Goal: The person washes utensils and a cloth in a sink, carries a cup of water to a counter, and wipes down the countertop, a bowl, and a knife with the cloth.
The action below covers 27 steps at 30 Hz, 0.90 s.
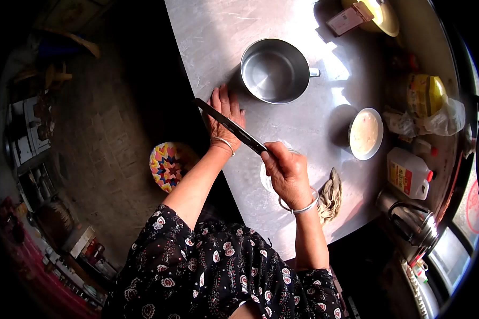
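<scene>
My left hand (226, 114) lies flat near the left edge of the metal table, fingers stretched out, a bracelet at the wrist. Closed around one end of a long, narrow dark blade-like tool (231, 126) is my right hand (288, 173). The tool looks like a knife seen edge-on, but its exact kind is unclear. It slants across above my left hand, its far end past the table's edge; I cannot tell whether they touch. Beyond my left hand stands a metal pot (274, 74) with nothing visible inside. Pale round shapes beneath my right hand are mostly hidden.
A bowl of pale, thick contents (365, 134) stands right of the pot. A crumpled cloth (331, 198) lies beside my right wrist. Along the right side are a plastic jug (409, 173), a metal kettle (412, 220) and bags. A patterned round stool seat (170, 166) is at the left.
</scene>
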Motion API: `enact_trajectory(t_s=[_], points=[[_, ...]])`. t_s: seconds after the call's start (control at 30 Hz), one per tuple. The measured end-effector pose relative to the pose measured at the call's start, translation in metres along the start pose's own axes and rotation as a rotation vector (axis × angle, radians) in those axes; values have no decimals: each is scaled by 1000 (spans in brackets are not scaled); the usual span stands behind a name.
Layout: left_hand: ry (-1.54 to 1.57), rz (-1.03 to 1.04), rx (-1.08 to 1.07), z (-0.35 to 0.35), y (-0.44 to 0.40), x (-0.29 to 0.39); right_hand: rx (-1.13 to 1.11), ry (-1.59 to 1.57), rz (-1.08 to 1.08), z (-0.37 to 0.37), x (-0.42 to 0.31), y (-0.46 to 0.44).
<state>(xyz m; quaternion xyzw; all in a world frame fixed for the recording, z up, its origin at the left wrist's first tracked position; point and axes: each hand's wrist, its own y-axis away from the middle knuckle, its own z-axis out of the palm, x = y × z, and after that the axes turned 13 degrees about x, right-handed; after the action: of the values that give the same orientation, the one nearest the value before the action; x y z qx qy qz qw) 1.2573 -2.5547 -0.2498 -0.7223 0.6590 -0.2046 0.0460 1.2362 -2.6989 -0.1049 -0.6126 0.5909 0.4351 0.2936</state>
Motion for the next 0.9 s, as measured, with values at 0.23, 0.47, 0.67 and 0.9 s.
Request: enact_trajectory(t_s=[0.23,0.47,0.67,0.9], points=[[-31,-11,-25,0,1,1,0,-6,25,14,4,4],[-43,10,-30,0,1,1,-8,-54,98,15,16,17],[14,-8,1,1,2,3,49,-116,317,-5,37,55],[4,7,10,-2,4,5,163,-314,570,-23,59,108]])
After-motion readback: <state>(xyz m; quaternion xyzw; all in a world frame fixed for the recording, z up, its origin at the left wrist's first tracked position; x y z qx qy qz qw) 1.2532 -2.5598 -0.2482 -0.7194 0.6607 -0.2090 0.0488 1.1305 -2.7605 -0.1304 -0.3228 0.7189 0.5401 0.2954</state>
